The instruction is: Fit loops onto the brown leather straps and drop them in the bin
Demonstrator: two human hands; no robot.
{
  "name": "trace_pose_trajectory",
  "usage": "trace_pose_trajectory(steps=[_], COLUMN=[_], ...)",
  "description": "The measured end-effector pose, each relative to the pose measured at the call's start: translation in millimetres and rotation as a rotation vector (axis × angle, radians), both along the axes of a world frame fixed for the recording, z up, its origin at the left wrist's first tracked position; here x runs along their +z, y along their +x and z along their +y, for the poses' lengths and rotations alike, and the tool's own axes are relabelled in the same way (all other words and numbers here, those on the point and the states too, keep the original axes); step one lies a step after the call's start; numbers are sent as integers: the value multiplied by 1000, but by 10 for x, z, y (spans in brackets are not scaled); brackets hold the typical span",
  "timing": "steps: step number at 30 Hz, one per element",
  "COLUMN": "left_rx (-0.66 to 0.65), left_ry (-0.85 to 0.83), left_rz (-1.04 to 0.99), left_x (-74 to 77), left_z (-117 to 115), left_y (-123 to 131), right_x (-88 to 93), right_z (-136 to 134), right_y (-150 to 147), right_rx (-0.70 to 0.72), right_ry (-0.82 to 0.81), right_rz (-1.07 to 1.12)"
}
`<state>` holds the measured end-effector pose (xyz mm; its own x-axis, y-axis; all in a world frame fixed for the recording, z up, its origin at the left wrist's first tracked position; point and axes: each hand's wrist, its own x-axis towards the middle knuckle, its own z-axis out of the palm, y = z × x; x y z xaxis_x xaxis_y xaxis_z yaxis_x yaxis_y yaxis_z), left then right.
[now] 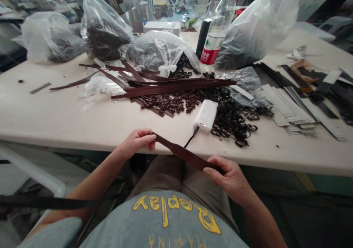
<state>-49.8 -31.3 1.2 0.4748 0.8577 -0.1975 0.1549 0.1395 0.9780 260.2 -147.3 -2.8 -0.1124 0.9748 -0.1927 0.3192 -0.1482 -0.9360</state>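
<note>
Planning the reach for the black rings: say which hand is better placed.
Right, probably. The right hand sits just below the black rings; the left hand is farther off, pinching the strap end.

Four bulging clear plastic bags (pixel 104 31) flank one red-labelled clear plastic bottle (pixel 217 31); nearer than it, one white power bank (pixel 206 114) and one held brown leather strap (pixel 187 156).

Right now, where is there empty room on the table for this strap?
Biggest bare patch of table: front left, between the plastic bags behind and the strap pile on its right. A narrower one lies at the near edge, right of the black rings, below the grey strips. Middle and back are crowded.
</note>
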Motion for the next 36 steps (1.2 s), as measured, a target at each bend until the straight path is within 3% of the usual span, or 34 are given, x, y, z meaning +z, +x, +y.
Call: trace_pose_trajectory(steps=[5, 11, 16, 20, 22, 29, 36], left_rx=[57, 144, 243, 142, 62, -330, -376], left_ry=[-100, -108, -143, -163, -155, -184, 157], left_rz=[-113, -113, -260, -338, -307, -114, 5], left_x=[-80, -68, -30, -14, -3, 65, 64], left_z=[-33, -60, -104, -179, -223, -403, -435], left_y=[-32, 14, 103, 161, 185, 393, 518], right_x=[19, 1, -59, -186, -206, -3, -76], right_z=[-1, -18, 4, -12, -33, 28, 77], right_y=[-40, -32, -50, -16, 3, -243, -531], right_rx=[36, 55, 100, 87, 115, 251, 110], right_ry=[-46, -65, 63, 198, 187, 130, 272], right_rz=[94, 110, -179, -509, -530, -119, -14])
